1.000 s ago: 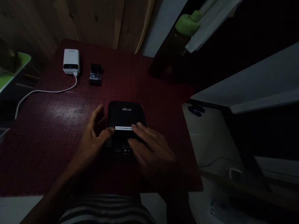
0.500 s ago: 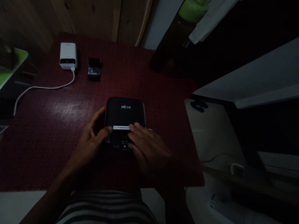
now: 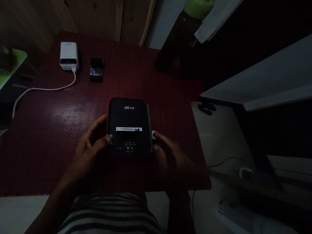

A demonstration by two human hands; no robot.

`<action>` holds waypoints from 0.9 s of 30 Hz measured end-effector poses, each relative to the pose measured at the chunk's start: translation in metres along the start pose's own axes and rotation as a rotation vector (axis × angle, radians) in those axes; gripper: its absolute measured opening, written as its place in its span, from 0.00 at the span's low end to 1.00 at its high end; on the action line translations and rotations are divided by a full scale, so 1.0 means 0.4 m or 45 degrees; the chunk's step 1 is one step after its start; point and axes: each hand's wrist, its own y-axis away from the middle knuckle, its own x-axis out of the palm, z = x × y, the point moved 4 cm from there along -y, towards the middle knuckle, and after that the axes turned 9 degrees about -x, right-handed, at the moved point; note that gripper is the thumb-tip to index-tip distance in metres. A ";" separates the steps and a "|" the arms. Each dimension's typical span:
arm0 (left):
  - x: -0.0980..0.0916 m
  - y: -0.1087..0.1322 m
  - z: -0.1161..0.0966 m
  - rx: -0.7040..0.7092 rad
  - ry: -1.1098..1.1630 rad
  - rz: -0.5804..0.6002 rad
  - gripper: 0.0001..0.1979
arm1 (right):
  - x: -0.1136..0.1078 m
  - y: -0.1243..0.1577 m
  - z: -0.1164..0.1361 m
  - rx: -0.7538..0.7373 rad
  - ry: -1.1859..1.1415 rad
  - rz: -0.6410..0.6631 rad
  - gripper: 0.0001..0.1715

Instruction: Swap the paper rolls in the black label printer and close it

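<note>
A black box-shaped device (image 3: 129, 120) with rounded corners, a white label strip and small printed symbols lies on the dark red table (image 3: 60, 130). My left hand (image 3: 91, 148) is at its left side, thumb on the near left edge and fingers along the side, gripping it. My right hand (image 3: 170, 154) is beside the device's right side, its fingers apart. A small round white piece (image 3: 153, 135) sits at the device's right edge, by my right fingertips; whether it is attached cannot be told.
A white power bank (image 3: 69, 55) with a white cable (image 3: 48, 89) stands at the back left. Beside it lies a small black roll (image 3: 96, 70). A dark bottle with a green cap (image 3: 198, 9) stands at the back right. A green-topped surface (image 3: 14, 63) is at far left.
My right hand has moved off the device's top to its right side, uncovering the label and symbols. My left hand remains on the left side. The view has shifted slightly.
</note>
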 end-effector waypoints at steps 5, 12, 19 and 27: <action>0.003 0.001 0.011 -0.032 0.102 0.003 0.34 | 0.020 0.026 -0.017 0.159 -0.095 0.019 0.16; 0.003 -0.012 0.006 -0.002 0.034 -0.013 0.34 | 0.030 0.026 -0.015 0.195 -0.163 -0.007 0.14; -0.011 -0.022 0.032 0.068 -0.002 0.057 0.36 | -0.011 -0.090 0.052 -0.278 0.019 0.001 0.15; -0.012 -0.028 0.047 0.257 -0.076 0.059 0.36 | 0.166 -0.269 0.132 -0.443 0.396 1.038 0.18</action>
